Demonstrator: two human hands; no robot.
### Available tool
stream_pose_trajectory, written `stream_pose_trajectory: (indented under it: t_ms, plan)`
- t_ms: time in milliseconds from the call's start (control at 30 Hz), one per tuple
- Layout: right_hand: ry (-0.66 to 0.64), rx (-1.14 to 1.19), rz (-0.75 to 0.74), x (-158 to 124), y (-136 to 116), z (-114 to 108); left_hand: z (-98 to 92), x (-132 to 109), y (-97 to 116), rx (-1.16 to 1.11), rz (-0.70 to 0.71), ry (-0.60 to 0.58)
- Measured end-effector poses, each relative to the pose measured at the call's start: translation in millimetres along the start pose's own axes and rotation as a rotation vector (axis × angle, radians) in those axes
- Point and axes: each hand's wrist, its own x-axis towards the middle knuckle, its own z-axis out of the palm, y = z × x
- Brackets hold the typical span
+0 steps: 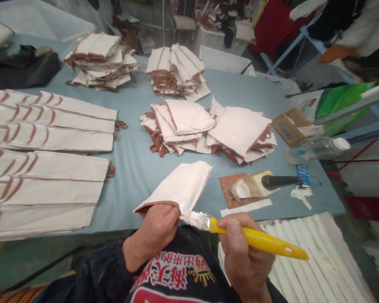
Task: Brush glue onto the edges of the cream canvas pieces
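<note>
At the near edge of the blue-green table (129,172), a cream fabric piece (180,181) with a brown-trimmed edge is laid, its near end held just in front of the dark printed top (177,269). That brown edge is pinched by the left hand (159,225), its fingers curled closed. A yellow-handled brush (259,240) is gripped by the right hand (248,254), thumb uppermost, fingers wrapped round the handle. The bristles, coated in white matter, are directed at the fabric's corner beside the left fingertips; whether contact is made cannot be told. To the right, a pale container (255,189) with a dark projecting part is placed on a brown patch (225,187), and a white strip (246,207) is laid alongside. Overlapping rows of cream pieces (50,168) are arranged at the left; brown-trimmed piles (189,118) are stacked beyond. A capped clear bottle (312,150) is seen near the cardboard box (289,128).
</note>
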Motion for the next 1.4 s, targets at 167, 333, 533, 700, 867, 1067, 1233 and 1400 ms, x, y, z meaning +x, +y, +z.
stream_pose_trajectory:
  t_ms: [167,333,533,700,867,1067,1233,1400]
  plan:
    - [0.046,-0.198,-0.154,25,-1,0,4.5,-2,-1,-0.018,-0.001,-0.030]
    - [-0.093,-0.238,-0.279,19,-19,1,7.9,-3,-1,-0.046,-0.009,-0.065]
    - [-0.129,0.038,0.011,14,-14,4,7.6,3,-1,-0.110,-0.020,-0.040]
    - [0.063,0.306,0.265,50,17,15,0.0,14,3,-0.379,-0.264,-0.076]
    - [0.209,0.430,0.276,71,21,12,-16.5,27,3,-0.674,-0.634,-0.209]
    - [0.270,0.546,0.100,66,-12,10,-36.8,51,-5,-1.163,-1.044,-0.120]
    - [0.132,0.512,-0.081,65,-30,27,-50.0,70,-1,-1.391,-1.138,-0.135]
    - [0.130,0.351,-0.230,75,-28,43,-57.5,71,2,-1.465,-1.094,-0.198]
